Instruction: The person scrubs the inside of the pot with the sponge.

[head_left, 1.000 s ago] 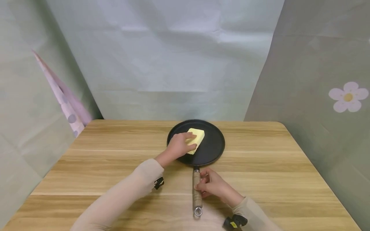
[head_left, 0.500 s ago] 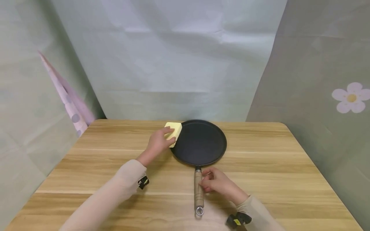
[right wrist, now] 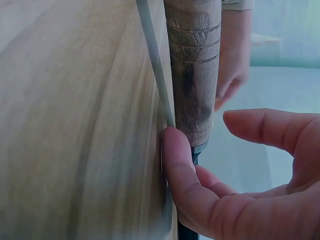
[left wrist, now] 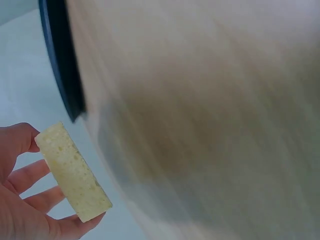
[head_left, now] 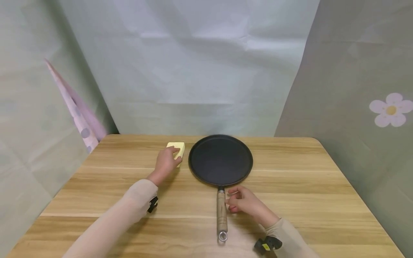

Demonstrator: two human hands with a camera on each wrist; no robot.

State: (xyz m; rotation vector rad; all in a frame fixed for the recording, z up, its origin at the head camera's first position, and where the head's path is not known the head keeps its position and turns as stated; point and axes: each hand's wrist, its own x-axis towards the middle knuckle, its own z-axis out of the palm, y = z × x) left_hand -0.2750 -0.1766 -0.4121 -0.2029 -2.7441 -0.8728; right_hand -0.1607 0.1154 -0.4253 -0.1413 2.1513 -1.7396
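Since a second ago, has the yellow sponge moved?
Yes. The left hand has carried the yellow sponge leftward off the black pan; it is now beside the pan's left rim.

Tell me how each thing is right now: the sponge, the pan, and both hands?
Sponge: held beside the pan, left of it.
Pan: flat on the table, nothing in it.
Left hand: grips the sponge.
Right hand: relaxed beside the pan's wooden handle, not wrapped round it.
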